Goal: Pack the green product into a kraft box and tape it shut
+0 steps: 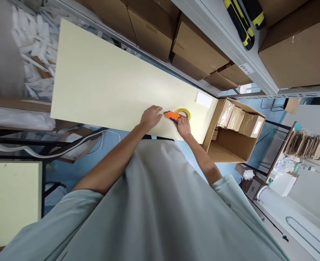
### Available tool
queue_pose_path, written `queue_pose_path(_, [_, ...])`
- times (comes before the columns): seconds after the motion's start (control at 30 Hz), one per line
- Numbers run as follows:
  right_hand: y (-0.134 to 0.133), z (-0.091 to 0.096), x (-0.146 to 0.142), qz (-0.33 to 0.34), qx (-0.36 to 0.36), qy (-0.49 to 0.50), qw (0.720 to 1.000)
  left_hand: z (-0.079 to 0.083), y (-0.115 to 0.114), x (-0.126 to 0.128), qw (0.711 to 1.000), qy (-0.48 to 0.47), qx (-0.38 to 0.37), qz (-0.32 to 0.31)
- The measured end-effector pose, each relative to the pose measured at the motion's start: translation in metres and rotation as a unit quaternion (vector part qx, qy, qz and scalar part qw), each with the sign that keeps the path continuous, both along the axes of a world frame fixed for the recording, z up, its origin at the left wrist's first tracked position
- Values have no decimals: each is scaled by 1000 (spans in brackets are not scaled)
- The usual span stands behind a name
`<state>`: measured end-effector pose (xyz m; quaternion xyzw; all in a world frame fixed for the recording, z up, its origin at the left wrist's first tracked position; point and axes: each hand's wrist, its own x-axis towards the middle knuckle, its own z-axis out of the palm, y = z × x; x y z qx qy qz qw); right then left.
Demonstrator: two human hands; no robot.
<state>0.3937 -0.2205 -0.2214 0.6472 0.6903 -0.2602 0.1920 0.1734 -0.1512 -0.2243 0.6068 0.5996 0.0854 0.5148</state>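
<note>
My right hand [184,127] is closed around an orange utility knife [171,115] with dark trim, whose tip points left. Just left of that tip, my left hand [150,117] is over the table with thumb and forefinger apart and nothing visible between them. Its other fingers are partly hidden. A roll of yellow tape [187,111] lies flat on the pale yellow tabletop [102,79], right behind the knife and my right hand. Farther right on the same top lies a small white paper [203,99].
An open carton [227,145] holding several small taped boxes [236,118] stands at the table's right end. Brown cartons [195,47] line the shelf behind. Black-and-yellow cutters [240,23] rest on the upper shelf [217,29]. White scraps [36,47] pile up beyond the left end.
</note>
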Motion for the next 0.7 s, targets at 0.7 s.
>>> queue_pose_path(0.7, [-1,120,-23,-292,148,451,830,112,-55,-11,945,-295,-1,139])
